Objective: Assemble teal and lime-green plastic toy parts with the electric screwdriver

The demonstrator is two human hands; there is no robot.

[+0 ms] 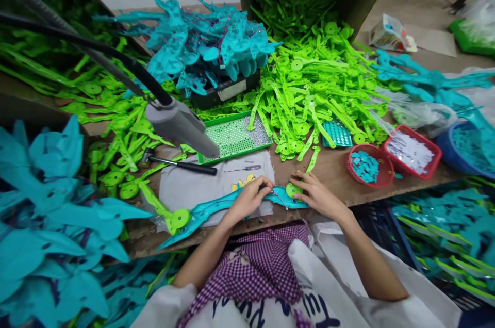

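Observation:
A long teal plastic part lies across the front edge of the table, over a grey cloth. My left hand rests on its middle, with thumb and fingertips pinched together beside a thin wire on the part; whatever they hold is too small to name. At the teal part's right end, my right hand has its fingers closed on the edge of a lime-green plastic piece with a round disc end. Another green piece with a disc sits against the teal part's left end.
On the cloth lie a hammer and a screwdriver. Behind is a green tray with small metal bits, below a grey machine arm. Heaped green pieces, teal parts and red baskets surround the work spot.

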